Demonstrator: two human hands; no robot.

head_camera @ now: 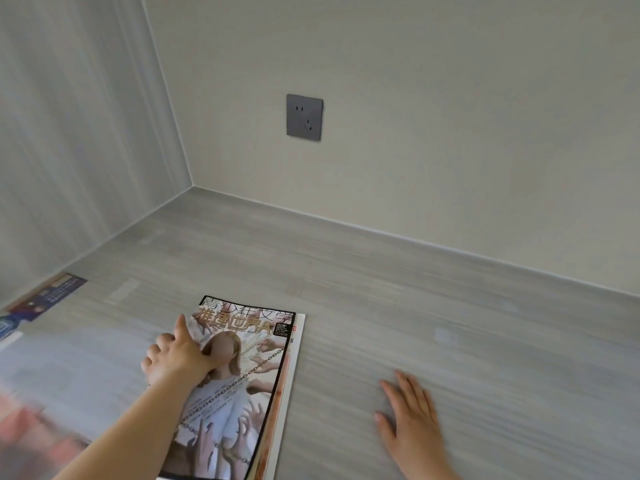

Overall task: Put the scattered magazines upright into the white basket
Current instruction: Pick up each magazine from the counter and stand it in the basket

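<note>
Progress: early stage, by judgement; nothing seen stowed. No sight of the white basket anywhere in view, hence no count possible of anything already inside.

Found at near centre: top magazine, flat and face up on the grey wood-grain surface, stacked on a second magazine, with only a strip of the latter showing along the right side. Found at far left, close to the side wall: a dark-covered magazine, also flat, well apart from the stack. Noted at near left: a pale blurred mass, too smeared to identify. Noted on the far wall: a grey wall socket.

Left hand: placed at the left edge of the top magazine, thumb pressed onto the cover, forefinger stretched out along the edge, remaining fingers curled at the edge. Judged a pinch on that edge, though impossible to confirm any fingers beneath.

Right hand: flat on the bare surface to the right of the stack, fingers straight and slightly spread, holding nothing, clear of every magazine.

Outstanding, by judgement: lifting the top magazine, turning it onto its edge, standing it upright in the basket; likewise for the second and the dark-covered one. At least three left to move.
</note>
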